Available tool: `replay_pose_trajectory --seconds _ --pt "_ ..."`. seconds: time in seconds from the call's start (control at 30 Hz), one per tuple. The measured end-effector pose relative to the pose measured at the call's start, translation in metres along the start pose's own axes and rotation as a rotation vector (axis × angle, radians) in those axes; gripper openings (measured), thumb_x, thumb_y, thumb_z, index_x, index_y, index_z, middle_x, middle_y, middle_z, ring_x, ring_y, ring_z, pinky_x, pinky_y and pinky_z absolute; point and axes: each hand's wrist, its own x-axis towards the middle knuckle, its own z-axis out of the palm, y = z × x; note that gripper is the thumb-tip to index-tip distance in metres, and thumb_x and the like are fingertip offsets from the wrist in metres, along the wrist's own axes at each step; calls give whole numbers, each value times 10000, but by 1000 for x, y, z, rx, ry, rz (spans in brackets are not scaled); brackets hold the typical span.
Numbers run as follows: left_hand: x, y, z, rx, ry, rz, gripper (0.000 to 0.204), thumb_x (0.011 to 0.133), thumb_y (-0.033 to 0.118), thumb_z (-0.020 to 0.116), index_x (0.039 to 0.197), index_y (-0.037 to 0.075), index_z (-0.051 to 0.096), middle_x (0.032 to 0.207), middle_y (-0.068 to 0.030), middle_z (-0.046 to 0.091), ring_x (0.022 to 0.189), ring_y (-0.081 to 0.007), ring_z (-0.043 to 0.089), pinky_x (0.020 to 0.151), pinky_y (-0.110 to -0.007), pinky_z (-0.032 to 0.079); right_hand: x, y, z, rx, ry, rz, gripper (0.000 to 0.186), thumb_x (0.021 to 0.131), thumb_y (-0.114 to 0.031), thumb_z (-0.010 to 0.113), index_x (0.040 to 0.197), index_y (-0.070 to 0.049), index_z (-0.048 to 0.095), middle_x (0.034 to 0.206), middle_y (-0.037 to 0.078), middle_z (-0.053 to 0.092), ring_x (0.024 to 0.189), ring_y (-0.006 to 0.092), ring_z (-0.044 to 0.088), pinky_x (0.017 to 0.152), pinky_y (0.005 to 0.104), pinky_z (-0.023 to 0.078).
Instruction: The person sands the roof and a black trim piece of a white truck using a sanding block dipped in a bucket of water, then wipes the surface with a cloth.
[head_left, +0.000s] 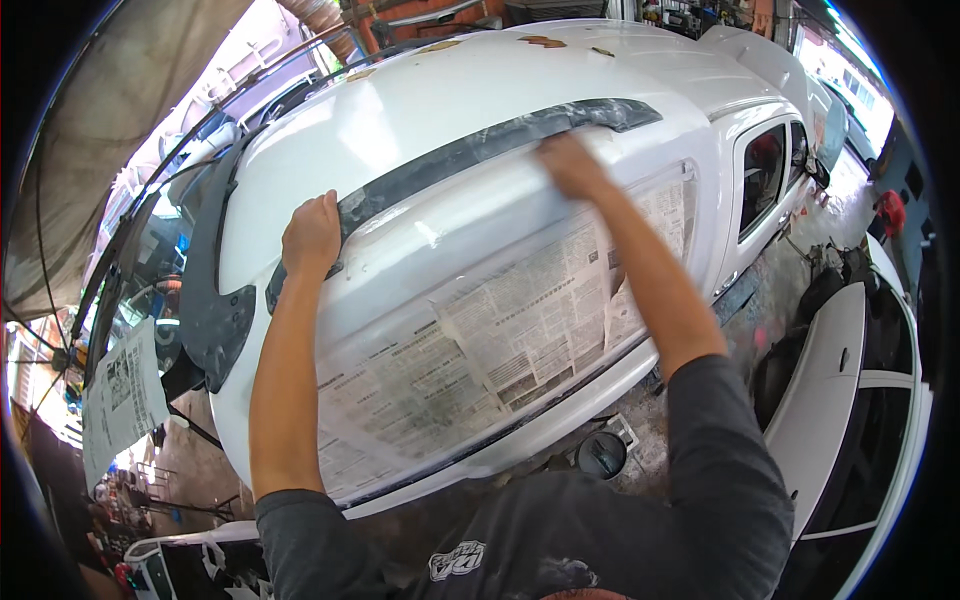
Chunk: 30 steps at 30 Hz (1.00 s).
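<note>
A long dark grey roof rail [470,145], dusty with pale smears, runs along the side of a white vehicle's roof [400,110]. Near its left end my left hand [312,235] is closed round the rail with curled fingers. My right hand [575,165] is at the lower edge of the rail, toward its right end. Motion blurs that hand, so its fingers and anything in them cannot be made out. Below both hands, newspaper sheets [530,320] cover the side window under a hazy film.
Brownish patches [541,41] lie on the roof. At left, another newspaper sheet [125,400] hangs by the windscreen. A dark round bucket [601,455] stands on the floor beside the vehicle. A detached white door panel [815,400] leans close to another car at right.
</note>
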Motion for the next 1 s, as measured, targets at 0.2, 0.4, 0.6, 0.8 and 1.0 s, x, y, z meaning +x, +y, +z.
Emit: replay_pose_trajectory --seconds 0.2,0.4,0.6,0.8,1.0 --pt "3 -1 10 77 3 38 526 1076 386 337 987 25 710 1050 -193 699 1014 -412 651 904 -515 513 18 -45 -14 -7 -70 174 433 1038 -330 448 924 -46 754 991 214 719 957 395 668 893 527 502" --pt "15 1 22 114 -55 70 545 1070 411 319 1083 42 719 1125 -211 699 1062 -426 643 928 -519 500 82 -214 -5 362 332 -237 358 978 -262 515 771 -36 700 847 150 706 899 358 666 861 496 518" --pt "32 -9 51 19 -10 226 622 1070 464 312 1173 -27 681 1175 -291 667 1129 -482 604 964 -517 463 107 -177 0 509 -258 -106 454 1030 -360 372 1287 -115 656 1352 130 639 1246 349 598 1037 487 480" --pt "30 -47 33 57 -2 199 637 1079 477 354 1209 -68 656 1159 -306 673 1100 -459 622 956 -461 459 83 -45 20 195 -431 -3 379 977 -266 542 1315 -147 663 1364 267 599 1291 325 586 1078 466 446" --pt "21 -45 37 89 -21 80 680 1061 530 348 1328 -38 611 1314 -263 634 1223 -435 585 1040 -447 436 39 -3 31 194 -94 -85 339 970 -241 496 1196 -147 730 1222 135 714 1153 365 657 944 501 526"
